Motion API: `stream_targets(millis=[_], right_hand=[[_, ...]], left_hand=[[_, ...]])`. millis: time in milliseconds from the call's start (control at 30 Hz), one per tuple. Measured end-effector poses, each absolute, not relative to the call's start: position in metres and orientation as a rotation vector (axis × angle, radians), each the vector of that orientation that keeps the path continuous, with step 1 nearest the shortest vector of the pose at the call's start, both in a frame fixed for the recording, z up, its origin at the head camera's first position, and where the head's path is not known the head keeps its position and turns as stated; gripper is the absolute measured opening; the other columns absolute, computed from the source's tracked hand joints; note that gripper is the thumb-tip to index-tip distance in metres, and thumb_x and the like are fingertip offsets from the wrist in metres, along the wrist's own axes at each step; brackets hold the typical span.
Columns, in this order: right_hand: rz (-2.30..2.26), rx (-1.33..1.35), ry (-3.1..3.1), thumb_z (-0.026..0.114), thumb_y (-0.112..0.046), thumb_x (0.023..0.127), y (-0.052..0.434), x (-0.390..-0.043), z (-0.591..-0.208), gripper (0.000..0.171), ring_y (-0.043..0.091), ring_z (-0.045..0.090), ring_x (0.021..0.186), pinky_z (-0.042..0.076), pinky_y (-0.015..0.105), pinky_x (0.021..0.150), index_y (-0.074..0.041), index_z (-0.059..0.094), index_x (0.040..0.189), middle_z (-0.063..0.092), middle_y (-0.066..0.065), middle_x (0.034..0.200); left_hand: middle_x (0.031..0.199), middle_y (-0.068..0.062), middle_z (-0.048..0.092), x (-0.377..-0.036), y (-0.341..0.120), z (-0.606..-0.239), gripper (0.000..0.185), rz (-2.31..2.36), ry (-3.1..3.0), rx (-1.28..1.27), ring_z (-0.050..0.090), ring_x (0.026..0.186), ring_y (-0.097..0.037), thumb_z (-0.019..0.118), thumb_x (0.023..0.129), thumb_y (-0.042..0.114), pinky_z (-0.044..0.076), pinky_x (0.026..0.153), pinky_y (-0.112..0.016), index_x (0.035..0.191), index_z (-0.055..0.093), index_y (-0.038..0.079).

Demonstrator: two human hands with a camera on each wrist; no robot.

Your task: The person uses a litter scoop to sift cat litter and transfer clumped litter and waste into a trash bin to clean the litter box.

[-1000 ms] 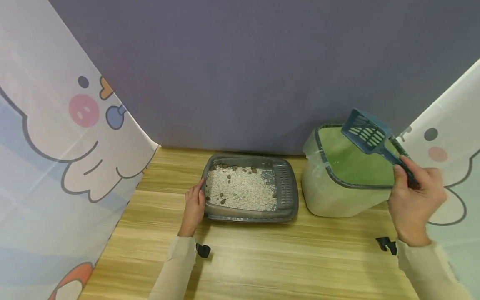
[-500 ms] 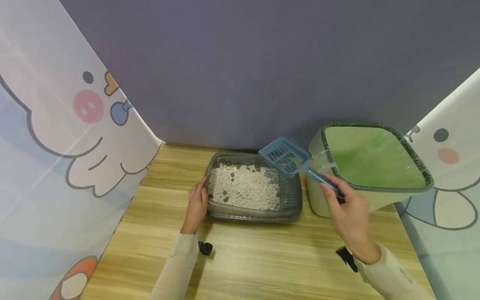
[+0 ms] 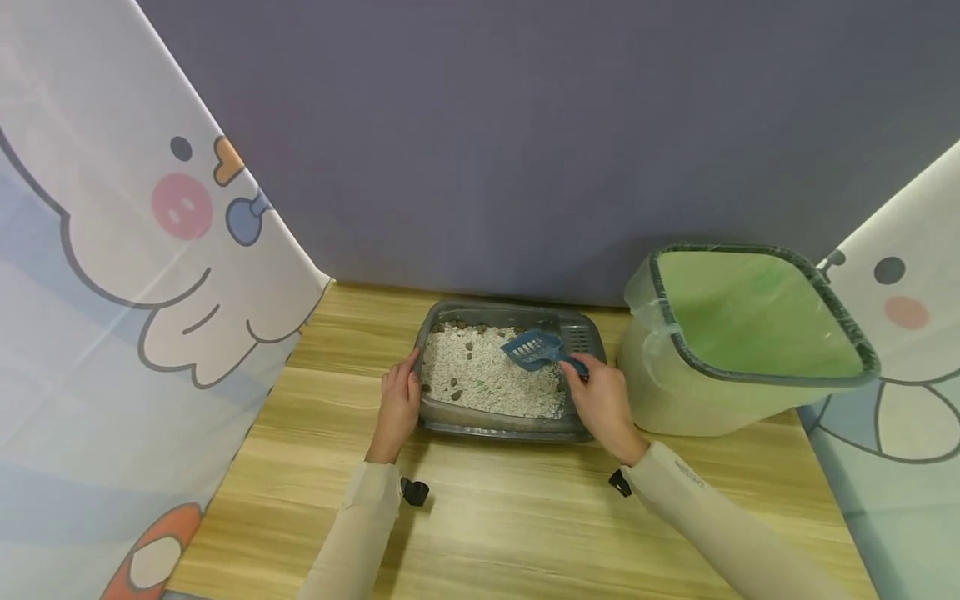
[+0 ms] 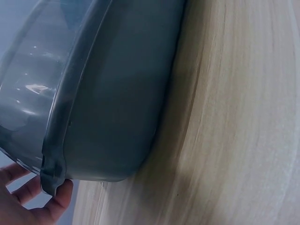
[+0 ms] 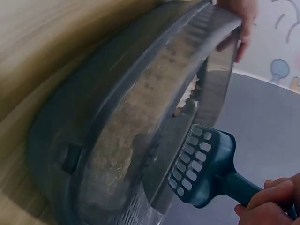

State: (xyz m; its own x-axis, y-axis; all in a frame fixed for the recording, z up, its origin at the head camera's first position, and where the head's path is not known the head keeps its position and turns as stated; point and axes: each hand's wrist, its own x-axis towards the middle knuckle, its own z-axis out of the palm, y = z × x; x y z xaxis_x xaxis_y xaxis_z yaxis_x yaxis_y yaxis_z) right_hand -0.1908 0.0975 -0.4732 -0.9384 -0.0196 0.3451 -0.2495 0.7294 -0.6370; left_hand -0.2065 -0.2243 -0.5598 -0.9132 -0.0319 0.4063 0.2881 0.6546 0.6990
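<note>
Clearly, the blue scoop [image 3: 552, 347] is over the litter [image 3: 498, 387], its handle gripped by the right hand [image 3: 602, 402]; its long axis runs leftward and slightly forward from that hand. The left hand [image 3: 400, 403], farther from the scoop, grips the near end of the tray [image 3: 498, 427]. Dark clumps [image 3: 456, 395] lie just right of the left hand. Beside the right hand, on its outer side, a bin [image 3: 678, 404] stands on the desk [image 3: 517, 517].

Right wrist feed: I see right-hand fingers [image 5: 269, 205] gripping the slotted teal scoop [image 5: 216, 164] over the gray litter tray [image 5: 70, 117]; left hand [image 5: 239, 16] touches its far end.
</note>
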Motion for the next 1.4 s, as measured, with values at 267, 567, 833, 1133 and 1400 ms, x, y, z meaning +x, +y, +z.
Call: stream_targets(millis=[267, 567, 833, 1133, 1400], right_hand=[[0.943, 0.235, -2.755, 0.061, -0.022, 0.094, 0.098, -0.226, -0.484, 0.035, 0.012, 0.036, 0.03, 0.033, 0.031, 0.036, 0.008, 0.066, 0.109, 0.044, -0.004, 0.041], [0.929, 0.203, -2.845, 0.059, -0.023, 0.095, 0.102, -0.256, -0.493, 0.035, 0.012, 0.032, 0.027, 0.028, 0.029, 0.031, 0.007, 0.065, 0.112, 0.043, -0.002, 0.038], [0.802, 0.222, -2.993, 0.058, -0.022, 0.095, 0.101, -0.26, -0.483, 0.039, 0.02, 0.049, 0.043, 0.045, 0.04, 0.057, 0.008, 0.061, 0.119, 0.062, 0.011, 0.063], [0.835, 0.247, -2.967, 0.058, -0.021, 0.095, 0.106, -0.268, -0.491, 0.034, 0.026, 0.052, 0.049, 0.044, 0.042, 0.059, 0.005, 0.064, 0.117, 0.061, 0.011, 0.063], [0.908, 0.265, -3.074, 0.051, -0.018, 0.098, 0.103, -0.28, -0.494, 0.034, 0.025, 0.048, 0.049, 0.041, 0.04, 0.055, -0.002, 0.06, 0.127, 0.066, 0.017, 0.108]], left_hand=[[0.12, -0.021, 0.051, -0.207, -0.224, -0.558, 0.04, -1.152, -2.492, -0.194, 0.041, 0.098, -0.037, 0.035, 0.103, 0.013, 0.035, 0.083, -0.05, 0.142, 0.043, 0.007], [0.118, -0.022, 0.052, -0.206, -0.22, -0.556, 0.04, -1.151, -2.476, -0.207, 0.042, 0.097, -0.037, 0.038, 0.101, 0.009, 0.036, 0.081, -0.051, 0.141, 0.045, 0.006], [0.119, -0.021, 0.051, -0.206, -0.221, -0.555, 0.041, -1.147, -2.491, -0.193, 0.041, 0.096, -0.035, 0.038, 0.101, 0.007, 0.036, 0.08, -0.049, 0.142, 0.043, 0.008], [0.119, -0.02, 0.051, -0.207, -0.224, -0.557, 0.041, -1.147, -2.511, -0.19, 0.041, 0.096, -0.035, 0.035, 0.103, 0.013, 0.036, 0.081, -0.048, 0.143, 0.043, 0.009], [0.117, -0.021, 0.052, -0.208, -0.224, -0.558, 0.041, -1.145, -2.483, -0.199, 0.042, 0.095, -0.036, 0.039, 0.1, 0.005, 0.035, 0.08, -0.049, 0.141, 0.045, 0.007]])
